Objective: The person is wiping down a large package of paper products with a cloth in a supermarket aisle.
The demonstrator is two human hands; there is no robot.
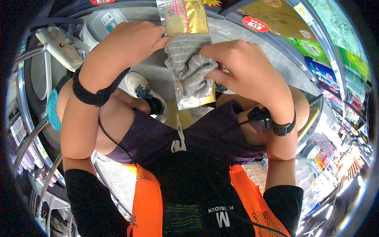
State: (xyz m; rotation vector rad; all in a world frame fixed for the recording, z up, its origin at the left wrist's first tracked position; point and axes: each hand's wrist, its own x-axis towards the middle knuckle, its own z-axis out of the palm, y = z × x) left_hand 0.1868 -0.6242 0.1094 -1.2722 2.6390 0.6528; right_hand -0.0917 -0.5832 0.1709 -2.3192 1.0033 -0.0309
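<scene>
A gold foil package (195, 17) with printed writing lies lengthwise in front of me, its lower end showing near my knees. Over its middle is a bunched grey striped cloth (189, 59). My left hand (142, 41) pinches the upper left edge of the cloth and package between thumb and fingers. My right hand (239, 65) has its fingers on the right side of the cloth, gripping its folds. Parts of the package are hidden under the cloth.
Shelves with packaged goods (322, 71) and price tags (256, 24) curve along the right. On the left are metal rails (32, 133), a wrapped pack (60, 47) and a light grey bin (103, 22). My shoe (145, 91) rests on the floor beneath.
</scene>
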